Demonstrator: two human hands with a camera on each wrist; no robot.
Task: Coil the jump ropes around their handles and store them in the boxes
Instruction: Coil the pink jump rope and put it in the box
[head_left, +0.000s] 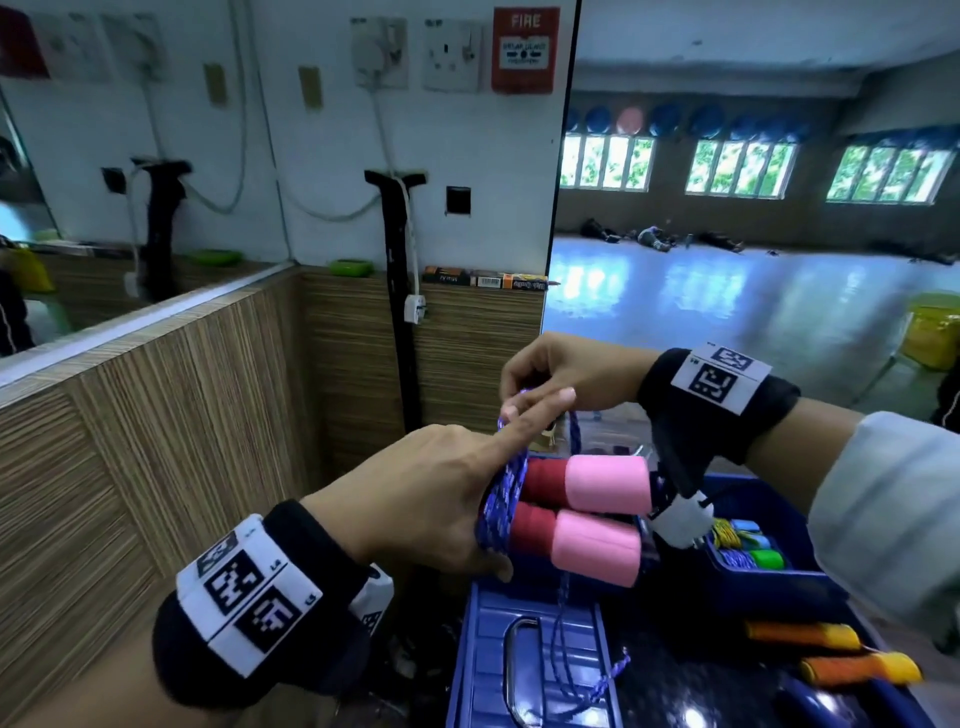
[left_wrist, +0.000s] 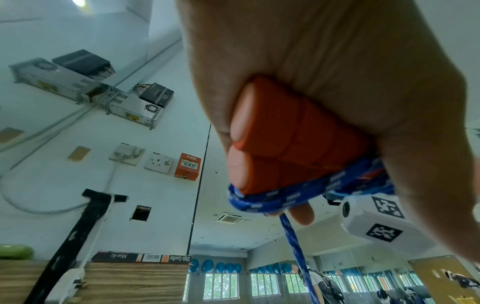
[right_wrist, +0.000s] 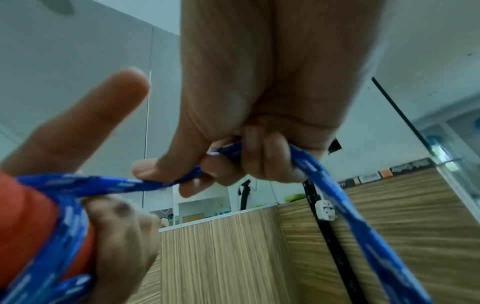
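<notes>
Head view: the left hand (head_left: 415, 499) clenches a pair of red-and-pink handles (head_left: 582, 514) held side by side, its index finger pointing straight out while the other fingers curl around the red ends. Blue rope (head_left: 501, 499) is already wrapped in several turns around those ends, right against the palm. Just above, the right hand (head_left: 561, 374) pinches a loop of the same rope between thumb and curled fingers, which the right wrist view shows clearly. A loose tail (head_left: 566, 660) hangs down over a blue lid (head_left: 488, 654) below. To the right sits an open blue box (head_left: 753, 571) with other coiled ropes inside, and two orange-and-yellow handles (head_left: 831, 649) lie nearby. The step in hand appears to be the coiling itself. The next move probably calls for carrying the pinched loop around the handles and keeping it taut, since the slack tail is not yet wound.
</notes>
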